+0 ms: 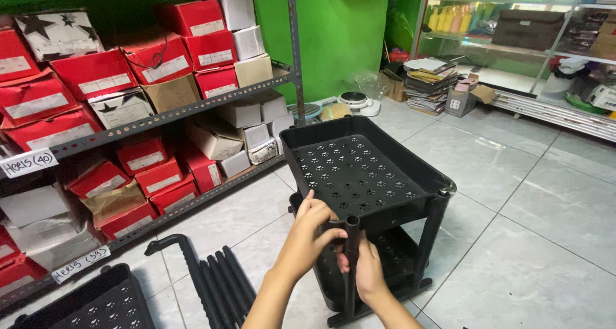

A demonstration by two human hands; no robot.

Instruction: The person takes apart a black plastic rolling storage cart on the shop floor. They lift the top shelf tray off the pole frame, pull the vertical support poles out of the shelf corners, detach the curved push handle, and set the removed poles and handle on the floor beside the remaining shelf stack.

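A black plastic rack stands on the tiled floor, its top tray perforated with paw-shaped holes and a lower tray beneath it. My left hand grips the near corner of the top tray where a black upright tube meets it. My right hand wraps around that same tube just below the corner. Another black post holds up the right corner.
Several loose black tubes and a curved handle lie on the floor at left, beside another black tray. A metal shelf packed with red and white boxes runs along the left. Stacked papers and a glass counter stand at back right.
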